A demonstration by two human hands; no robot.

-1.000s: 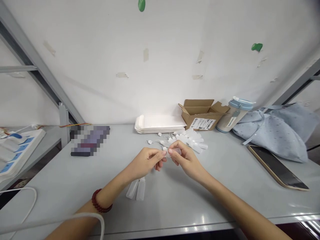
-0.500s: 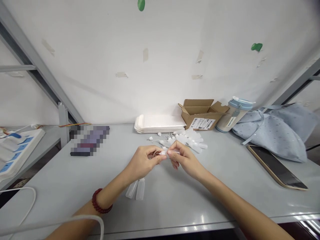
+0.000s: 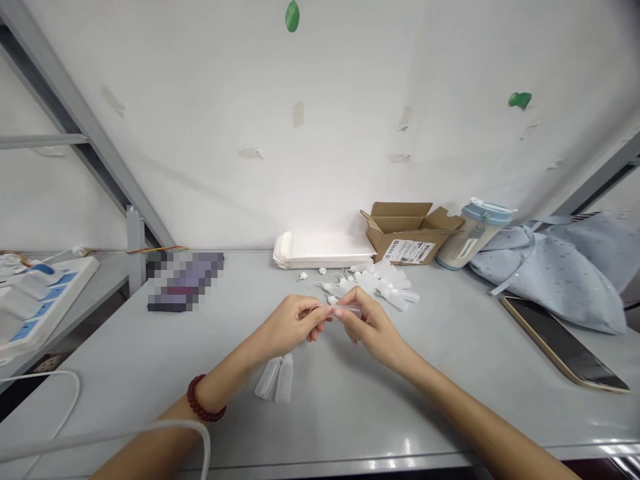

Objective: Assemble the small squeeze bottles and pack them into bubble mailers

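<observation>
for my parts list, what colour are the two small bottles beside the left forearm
The two small bottles are translucent whitish, best seen in the head view.

Left grip (image 3: 286,325), right grip (image 3: 374,325), seemingly one bottle (image 3: 351,309) between, grey table (image 3: 345,407)

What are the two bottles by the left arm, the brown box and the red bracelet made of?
Two bottles: probably plastic with a frosty finish, because they look whitish and cloudy. Brown box: it looks like cardboard, plain and dull, with folded flaps. Red bracelet: dark and bumpy like beads, perhaps wood or plastic; too small to tell.
</observation>
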